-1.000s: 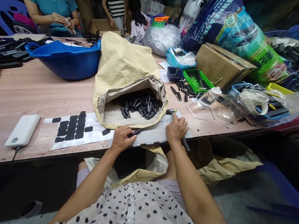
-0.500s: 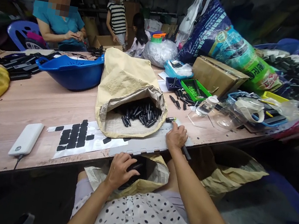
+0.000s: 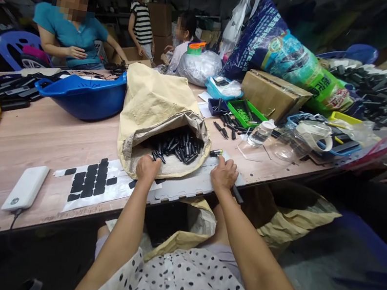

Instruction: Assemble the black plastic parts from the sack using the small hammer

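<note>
A beige woven sack [image 3: 153, 94] lies on its side, its mouth facing me, with a heap of small black tapered parts [image 3: 182, 145] inside. My left hand [image 3: 147, 168] is at the lower left of the mouth, its fingers curled closed around one of these black parts. On the grey board [image 3: 190, 184], my right hand [image 3: 225, 172] is closed around a black stick-like handle [image 3: 237, 195] that sticks out below the fist. Just beyond my right thumb is a small black piece with a yellow-green end [image 3: 216, 153]. On my lap, a second beige sack [image 3: 177, 239] gapes open, its inside dark.
Left of the sack lie a sheet of black stickers [image 3: 89, 182], a white power bank [image 3: 25, 188] and a blue basin [image 3: 83, 94]. To the right stand a green tray [image 3: 245, 113], a bottle [image 3: 261, 132] and a clear jug [image 3: 292, 142]. A person in blue [image 3: 72, 40] sits across the table.
My left hand has moved up from the lap sack to the mouth of the table sack and closed. My right hand keeps its grip. The person across has lowered an arm sideways.
</note>
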### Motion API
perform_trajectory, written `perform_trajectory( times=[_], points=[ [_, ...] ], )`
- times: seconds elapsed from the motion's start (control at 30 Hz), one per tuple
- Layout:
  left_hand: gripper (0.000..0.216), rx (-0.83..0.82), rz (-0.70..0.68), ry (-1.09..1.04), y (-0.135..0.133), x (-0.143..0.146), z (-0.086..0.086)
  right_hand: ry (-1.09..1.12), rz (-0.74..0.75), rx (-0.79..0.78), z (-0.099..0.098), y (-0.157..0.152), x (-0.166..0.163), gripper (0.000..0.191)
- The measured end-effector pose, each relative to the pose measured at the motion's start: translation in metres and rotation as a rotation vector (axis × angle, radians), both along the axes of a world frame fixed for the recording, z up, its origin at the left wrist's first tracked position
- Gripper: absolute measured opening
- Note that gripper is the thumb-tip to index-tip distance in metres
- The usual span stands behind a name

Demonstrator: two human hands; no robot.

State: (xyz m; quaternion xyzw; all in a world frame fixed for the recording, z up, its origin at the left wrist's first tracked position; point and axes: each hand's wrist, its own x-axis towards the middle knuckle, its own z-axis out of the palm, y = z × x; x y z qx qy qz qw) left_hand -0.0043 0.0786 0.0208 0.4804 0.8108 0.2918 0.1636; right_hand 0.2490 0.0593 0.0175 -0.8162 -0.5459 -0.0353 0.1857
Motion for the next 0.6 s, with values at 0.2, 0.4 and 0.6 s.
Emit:
perform_trajectory(
  times=[0.2, 0.4, 0.6],
  points=[
    [0.015, 0.042, -0.035, 0.089, -0.019, -0.004, 0.011, 0.003, -0.001, -0.014, 0.001, 0.0, 0.0, 0.04],
    [0.004, 0.229, -0.483, 0.189, -0.058, 0.004, 0.01, -0.004, -0.007, 0.002, 0.0, 0.0, 0.0, 0.04],
    [0.012, 0.169, -0.554, 0.141, -0.062, 0.003, -0.004, 0.076, -0.016, 0.003, 0.004, 0.003, 0.004, 0.04]
  ],
)
